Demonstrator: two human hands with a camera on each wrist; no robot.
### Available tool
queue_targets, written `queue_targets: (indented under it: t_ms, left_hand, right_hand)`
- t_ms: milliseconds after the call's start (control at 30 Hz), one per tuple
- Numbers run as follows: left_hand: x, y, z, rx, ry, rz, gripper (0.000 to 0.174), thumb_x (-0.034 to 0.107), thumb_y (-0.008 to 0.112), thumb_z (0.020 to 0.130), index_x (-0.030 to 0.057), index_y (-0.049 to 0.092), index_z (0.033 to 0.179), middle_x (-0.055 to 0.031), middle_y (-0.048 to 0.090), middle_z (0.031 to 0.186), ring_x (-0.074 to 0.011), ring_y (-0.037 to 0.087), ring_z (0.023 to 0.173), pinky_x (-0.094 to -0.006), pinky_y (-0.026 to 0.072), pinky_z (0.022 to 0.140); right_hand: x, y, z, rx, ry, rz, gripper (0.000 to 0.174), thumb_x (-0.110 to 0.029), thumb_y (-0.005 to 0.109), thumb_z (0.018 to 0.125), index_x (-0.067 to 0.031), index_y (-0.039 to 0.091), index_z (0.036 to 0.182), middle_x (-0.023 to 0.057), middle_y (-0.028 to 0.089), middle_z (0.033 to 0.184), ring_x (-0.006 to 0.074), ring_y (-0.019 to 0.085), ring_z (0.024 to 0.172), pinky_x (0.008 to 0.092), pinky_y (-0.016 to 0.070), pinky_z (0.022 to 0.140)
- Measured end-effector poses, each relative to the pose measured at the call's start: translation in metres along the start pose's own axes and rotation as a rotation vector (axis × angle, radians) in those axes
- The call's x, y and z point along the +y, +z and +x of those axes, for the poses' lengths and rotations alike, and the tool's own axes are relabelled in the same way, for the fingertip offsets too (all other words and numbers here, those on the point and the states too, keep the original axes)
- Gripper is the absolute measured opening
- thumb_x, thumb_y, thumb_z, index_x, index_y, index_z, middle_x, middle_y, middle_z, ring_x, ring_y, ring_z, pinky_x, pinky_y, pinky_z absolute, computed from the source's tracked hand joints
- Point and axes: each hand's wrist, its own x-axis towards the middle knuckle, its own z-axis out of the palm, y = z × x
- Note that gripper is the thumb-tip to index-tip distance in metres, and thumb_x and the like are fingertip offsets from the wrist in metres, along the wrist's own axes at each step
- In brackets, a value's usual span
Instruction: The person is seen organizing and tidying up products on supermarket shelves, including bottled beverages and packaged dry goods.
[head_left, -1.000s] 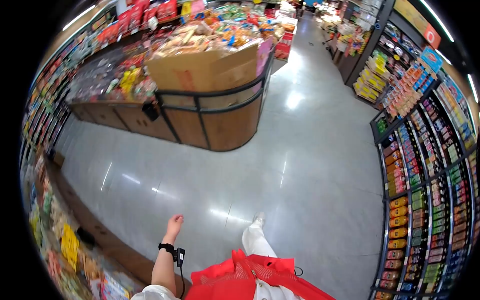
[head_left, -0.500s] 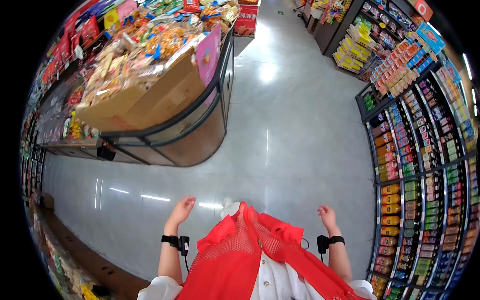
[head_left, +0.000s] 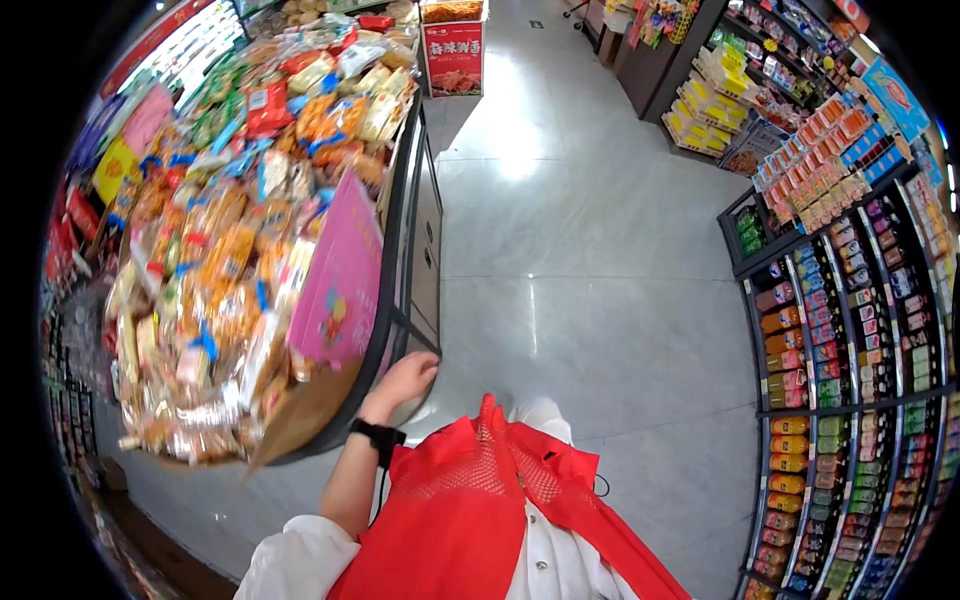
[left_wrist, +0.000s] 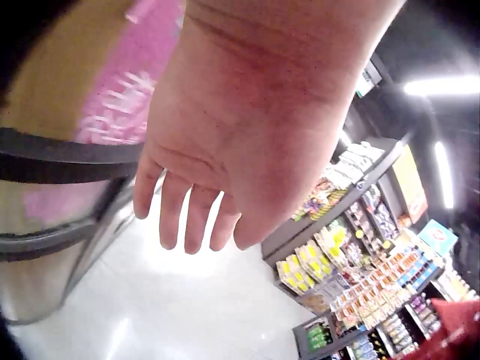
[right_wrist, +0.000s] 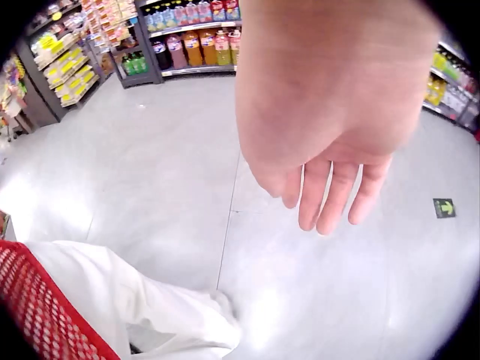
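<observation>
In the head view the left hand (head_left: pixel 405 382) is beside the dark rail of the snack display, near a pink sign (head_left: pixel 345 280); whether it touches the rail I cannot tell. From the left wrist, the left hand (left_wrist: pixel 232 135) hangs with fingers loosely extended and nothing in them, the black rail (left_wrist: pixel 67 156) to its left. The right hand (right_wrist: pixel 330 142) shows in the right wrist view only, hanging over the grey floor with relaxed fingers and holding nothing. Packaged snacks (head_left: pixel 230 250) are heaped in the display.
Shelves of bottled drinks (head_left: pixel 790 445) line the right side. A red box (head_left: pixel 455 55) stands beyond the display, and a rack with yellow-labelled goods (head_left: pixel 705 105) is at the upper right. Grey floor (head_left: pixel 590 330) runs between display and shelves.
The snack display has come nearer and fills more of the left side. The left hand has moved rightward and up beside its rail. The right hand has left the head view.
</observation>
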Motion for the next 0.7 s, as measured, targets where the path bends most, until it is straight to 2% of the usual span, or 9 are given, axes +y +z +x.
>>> queue_targets:
  t_ms: [133, 333, 433, 467, 500, 567, 600, 667, 700]
  left_hand:
    - [0.029, -0.022, 0.141, -0.142, 0.030, -0.113, 0.027, 0.017, 0.052, 0.082, 0.0003, 0.054, 0.103, -0.0168, 0.056, 0.103, -0.0298, 0.055, 0.094, -0.0360, 0.0442, 0.080]
    - [-0.007, -0.023, 0.280, -0.103, -0.006, -0.071, 0.026, 0.017, 0.051, 0.082, 0.0013, 0.054, 0.104, -0.0156, 0.055, 0.105, -0.0310, 0.054, 0.095, -0.0357, 0.0443, 0.081]
    - [-0.051, -0.026, 0.325, -0.206, -0.149, 0.110, 0.027, 0.019, 0.052, 0.082, 0.0008, 0.055, 0.102, -0.0164, 0.056, 0.105, -0.0320, 0.053, 0.097, -0.0362, 0.0441, 0.082]
    - [-0.054, -0.025, 0.332, -0.159, -0.168, 0.070, 0.028, 0.020, 0.053, 0.081, 0.0006, 0.056, 0.101, -0.0167, 0.056, 0.104, -0.0324, 0.053, 0.097, -0.0371, 0.0438, 0.082]
    - [-0.059, -0.023, 0.337, -0.112, -0.187, 0.031, 0.028, 0.021, 0.053, 0.081, 0.0003, 0.057, 0.100, -0.0170, 0.057, 0.102, -0.0328, 0.053, 0.097, -0.0379, 0.0436, 0.081]
    - [-0.073, -0.019, 0.346, 0.006, -0.307, -0.142, 0.028, 0.021, 0.053, 0.081, 0.0006, 0.057, 0.100, -0.0176, 0.057, 0.102, -0.0338, 0.054, 0.095, -0.0389, 0.0437, 0.081]
    - [-0.083, -0.013, 0.349, 0.117, -0.400, -0.301, 0.028, 0.021, 0.052, 0.081, 0.0009, 0.057, 0.100, -0.0181, 0.057, 0.101, -0.0348, 0.054, 0.094, -0.0399, 0.0438, 0.080]
    - [-0.134, 0.024, 0.336, 0.041, -0.433, 0.053, 0.028, 0.020, 0.050, 0.080, 0.0023, 0.057, 0.101, -0.0193, 0.058, 0.095, -0.0371, 0.055, 0.088, -0.0415, 0.0448, 0.077]
    - [-0.128, 0.023, 0.337, -0.132, -0.660, 0.050, 0.028, 0.021, 0.050, 0.080, 0.0033, 0.059, 0.099, -0.0200, 0.059, 0.094, -0.0376, 0.055, 0.087, -0.0416, 0.0452, 0.076]
  right_hand:
    - [-0.110, -0.083, 0.027, 0.058, 0.232, 0.304, 0.024, -0.022, 0.049, 0.077, -0.0033, 0.063, 0.082, 0.0193, 0.062, 0.086, 0.0353, 0.060, 0.076, 0.0423, 0.0474, 0.068]
    - [-0.209, -0.242, 0.167, 0.110, 0.124, 0.173, 0.025, -0.021, 0.047, 0.077, -0.0028, 0.063, 0.080, 0.0202, 0.061, 0.084, 0.0361, 0.060, 0.075, 0.0433, 0.0471, 0.066]
    - [-0.310, -0.381, 0.215, 0.160, -0.036, -0.118, 0.025, -0.021, 0.047, 0.077, -0.0025, 0.063, 0.080, 0.0207, 0.061, 0.082, 0.0366, 0.060, 0.074, 0.0439, 0.0470, 0.065]
    - [-0.388, -0.449, 0.194, 0.195, -0.090, -0.200, 0.025, -0.021, 0.047, 0.077, -0.0025, 0.063, 0.079, 0.0208, 0.061, 0.082, 0.0367, 0.059, 0.074, 0.0440, 0.0469, 0.064]
    - [-0.410, -0.487, 0.256, 0.238, 0.062, -0.044, 0.027, -0.021, 0.043, 0.078, -0.0016, 0.063, 0.076, 0.0218, 0.060, 0.079, 0.0382, 0.058, 0.075, 0.0454, 0.0457, 0.065]
    - [-0.501, -0.585, 0.314, 0.400, -0.113, -0.157, 0.032, -0.024, 0.044, 0.080, 0.0010, 0.062, 0.073, 0.0239, 0.059, 0.078, 0.0400, 0.057, 0.075, 0.0455, 0.0457, 0.065]
    - [-0.523, -0.621, 0.365, 0.508, -0.262, -0.186, 0.026, -0.024, 0.050, 0.079, -0.0016, 0.063, 0.079, 0.0174, 0.061, 0.068, 0.0295, 0.061, 0.064, 0.0381, 0.0471, 0.058]
    - [-0.619, -0.693, 0.410, 0.547, -0.416, 0.047, 0.021, -0.016, 0.049, 0.083, -0.0009, 0.061, 0.090, 0.0115, 0.063, 0.073, 0.0186, 0.060, 0.062, 0.0311, 0.0465, 0.058]
    - [-0.679, -0.721, 0.408, 0.507, -0.487, 0.180, 0.020, -0.013, 0.048, 0.084, -0.0009, 0.060, 0.094, 0.0094, 0.063, 0.074, 0.0151, 0.059, 0.063, 0.0288, 0.0462, 0.059]
